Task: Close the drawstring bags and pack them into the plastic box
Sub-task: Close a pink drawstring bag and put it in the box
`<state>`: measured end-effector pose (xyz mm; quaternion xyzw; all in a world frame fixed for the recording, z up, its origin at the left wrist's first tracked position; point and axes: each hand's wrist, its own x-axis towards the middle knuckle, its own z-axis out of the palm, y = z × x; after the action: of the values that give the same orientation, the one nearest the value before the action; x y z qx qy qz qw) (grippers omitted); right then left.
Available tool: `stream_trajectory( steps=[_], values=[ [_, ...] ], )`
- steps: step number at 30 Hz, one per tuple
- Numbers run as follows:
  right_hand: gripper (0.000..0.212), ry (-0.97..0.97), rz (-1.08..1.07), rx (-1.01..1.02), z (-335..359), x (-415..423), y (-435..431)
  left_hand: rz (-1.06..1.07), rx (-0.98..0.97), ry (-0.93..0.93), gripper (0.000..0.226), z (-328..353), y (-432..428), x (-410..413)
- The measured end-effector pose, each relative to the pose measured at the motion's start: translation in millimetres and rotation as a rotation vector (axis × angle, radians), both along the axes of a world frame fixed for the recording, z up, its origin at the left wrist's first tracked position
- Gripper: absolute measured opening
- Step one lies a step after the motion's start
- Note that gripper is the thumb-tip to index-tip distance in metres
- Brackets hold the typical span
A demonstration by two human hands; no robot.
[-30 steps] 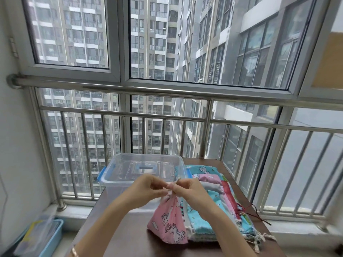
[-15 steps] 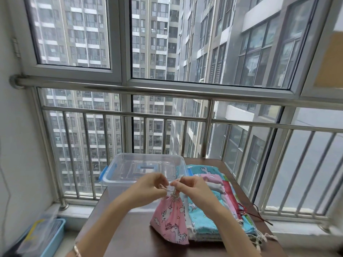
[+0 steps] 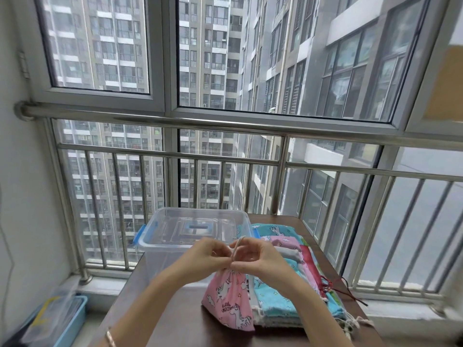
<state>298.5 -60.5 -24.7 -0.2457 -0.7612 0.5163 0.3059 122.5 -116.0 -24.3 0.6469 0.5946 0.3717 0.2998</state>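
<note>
a: what's the room like?

b: a narrow glazed balcony; a dark brown table (image 3: 175, 319) fills the lower middle of the frame, pushed up to a steel railing (image 3: 225, 159) and big windows with tower blocks outside; a white wall runs down the left edge, and a blue bin (image 3: 72, 314) sits in the lower left corner.

a: and on the table?

b: a clear plastic box (image 3: 160, 249) with blue clips and its lid on, at the centre of the frame; just right of it a flat pile of bags (image 3: 280, 299), mostly turquoise and pink, running away toward the railing.

a: where's the bag being worked on?

b: the pink bag (image 3: 228, 299) stands on the table right below both hands, leaning against the left side of the pile, in front of the box.

a: the hands?

b: the left hand (image 3: 203, 256) pinches the gathered neck of the bag; the right hand (image 3: 258, 259) meets it there, fingers pinched on a pale cord (image 3: 236, 246) that loops up above the neck.

a: which way does the bag point?

b: its long axis is near upright; the cinched neck points up to the hands, the wide bottom spreads toward the lower edge of the frame, tilted a little right.
</note>
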Motion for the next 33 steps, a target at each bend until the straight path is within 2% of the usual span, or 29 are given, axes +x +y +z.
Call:
stream_trajectory(
  steps=[4,7,10,12,14,17,21,24,28,30,33],
  values=[
    [0.024,-0.046,-0.071,0.083,-6,-3,4,0.026,-0.055,-0.067,0.009,-3,2,6],
    [0.018,-0.043,-0.099,0.142,-9,-3,5,0.028,-0.053,-0.1,0.026,-8,2,8],
    [0.02,0.026,-0.123,0.089,-10,1,4,0.044,-0.072,-0.138,0.043,-9,1,5],
    [0.02,0.041,-0.167,0.112,-11,2,0,0.034,-0.085,-0.128,0.038,-10,1,3],
    [0.017,-0.003,-0.238,0.266,-14,1,-2,0.035,-0.078,-0.098,0.023,-11,2,3],
    [0.018,-0.108,-0.255,0.588,-18,-3,-3,0.036,-0.031,-0.028,0.02,-12,3,4],
    [0.015,-0.183,-0.244,0.692,-16,-5,-2,0.017,0.011,0.068,0.023,-10,1,5],
    [0.012,-0.24,-0.255,0.622,-12,-5,-2,0.034,0.038,0.052,0.023,-11,0,7],
    [0.016,-0.289,-0.225,0.413,-7,-3,-3,0.069,0.082,0.06,0.018,-8,-2,9],
    [0.017,-0.26,-0.203,0.208,-8,-3,-4,0.071,0.103,0.083,0.015,-6,-4,11],
    [0.019,-0.086,-0.086,-0.154,-11,-1,-5,0.106,0.158,0.137,0.01,-3,-5,11]
  ],
)
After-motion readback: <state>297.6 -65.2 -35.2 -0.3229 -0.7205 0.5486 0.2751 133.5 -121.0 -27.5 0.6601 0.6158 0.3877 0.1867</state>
